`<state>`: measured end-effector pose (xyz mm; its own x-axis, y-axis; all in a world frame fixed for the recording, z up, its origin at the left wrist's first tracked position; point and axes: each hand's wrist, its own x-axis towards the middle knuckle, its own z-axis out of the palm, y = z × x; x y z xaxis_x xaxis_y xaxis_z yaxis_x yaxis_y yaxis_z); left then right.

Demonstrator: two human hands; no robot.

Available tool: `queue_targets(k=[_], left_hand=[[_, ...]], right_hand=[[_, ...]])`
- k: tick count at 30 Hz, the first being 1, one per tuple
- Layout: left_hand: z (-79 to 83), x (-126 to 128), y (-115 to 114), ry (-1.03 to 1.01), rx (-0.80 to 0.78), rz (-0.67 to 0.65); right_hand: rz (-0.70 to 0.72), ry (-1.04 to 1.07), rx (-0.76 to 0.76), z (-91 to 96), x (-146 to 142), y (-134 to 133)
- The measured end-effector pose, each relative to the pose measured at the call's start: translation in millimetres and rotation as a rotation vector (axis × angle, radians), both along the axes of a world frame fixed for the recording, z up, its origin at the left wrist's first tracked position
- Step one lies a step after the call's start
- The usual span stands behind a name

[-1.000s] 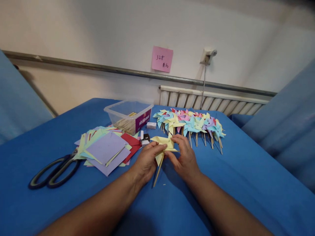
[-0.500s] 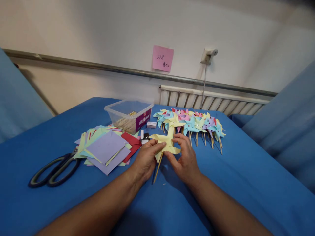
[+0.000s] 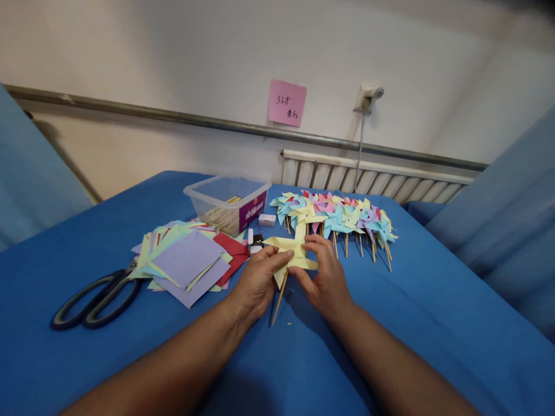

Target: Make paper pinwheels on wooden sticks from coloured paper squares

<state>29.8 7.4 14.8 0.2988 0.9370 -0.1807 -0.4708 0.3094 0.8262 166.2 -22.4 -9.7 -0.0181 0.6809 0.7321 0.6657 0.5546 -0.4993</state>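
Observation:
Between my hands is a yellow paper pinwheel [image 3: 297, 249] on a thin wooden stick [image 3: 280, 300] that slants down toward me. My left hand [image 3: 260, 278] is closed on it, thumb pressed on the paper near the middle and the other fingers behind. On the other side, my right hand [image 3: 326, 280] pinches the pinwheel's right edge between thumb and fingers. What lies behind the paper is hidden.
Left of my hands lie a pile of coloured paper squares [image 3: 186, 260] and dark-handled scissors [image 3: 95, 303]. Behind stand a clear plastic box [image 3: 228, 196] of sticks and a small white box [image 3: 266, 220]. Several finished pinwheels [image 3: 333, 219] lie at the back right of the blue-covered table [image 3: 425, 323].
Almost nothing differs. The lower end of the stick has shifted very slightly to the right, and both hands keep their hold on the pinwheel.

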Motion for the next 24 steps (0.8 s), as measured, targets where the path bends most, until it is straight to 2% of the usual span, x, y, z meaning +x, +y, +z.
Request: queue_targets(k=[9,24], left_hand=[[2.3,-0.9,0.8,-0.004,0.01,0.024],[-0.7,-1.3,0.1,0.005,-0.001,0.01]], right_hand=[[-0.006,0.061,0.01,1.0,-3.0,-3.5],[-0.039,0.024,0.05,0.6,-1.0,-0.2]])
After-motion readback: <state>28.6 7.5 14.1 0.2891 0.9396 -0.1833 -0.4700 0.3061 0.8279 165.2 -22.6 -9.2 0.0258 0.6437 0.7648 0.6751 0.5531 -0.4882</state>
